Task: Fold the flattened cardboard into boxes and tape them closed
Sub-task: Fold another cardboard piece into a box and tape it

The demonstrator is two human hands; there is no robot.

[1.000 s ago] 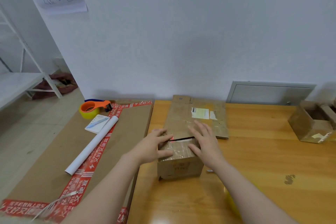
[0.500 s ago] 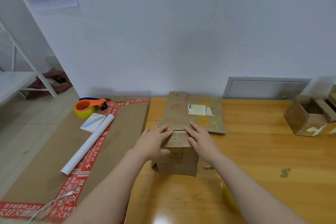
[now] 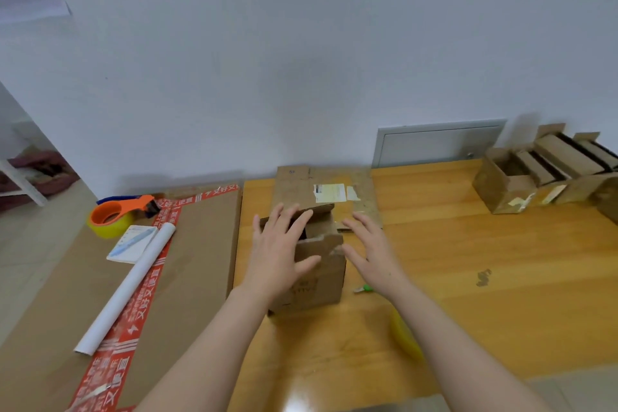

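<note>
Wooden surface (image 3: 468, 261) by white wall (image 3: 301, 60): small cardboard box (image 3: 321, 278) stands near its left edge, top flaps loose. Left hand (image 3: 277, 254) spread over box's left side, right hand (image 3: 371, 254) spread just beside its right. Flattened cardboard (image 3: 301, 184) lies behind it.

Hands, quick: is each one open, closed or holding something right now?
Left hand: open, fingers spread over the small cardboard box, gripping nothing.
Right hand: open, fingers spread just right of the box, holding nothing.

Soft even light, tabletop glare, motion-blurred, edges warped
</note>
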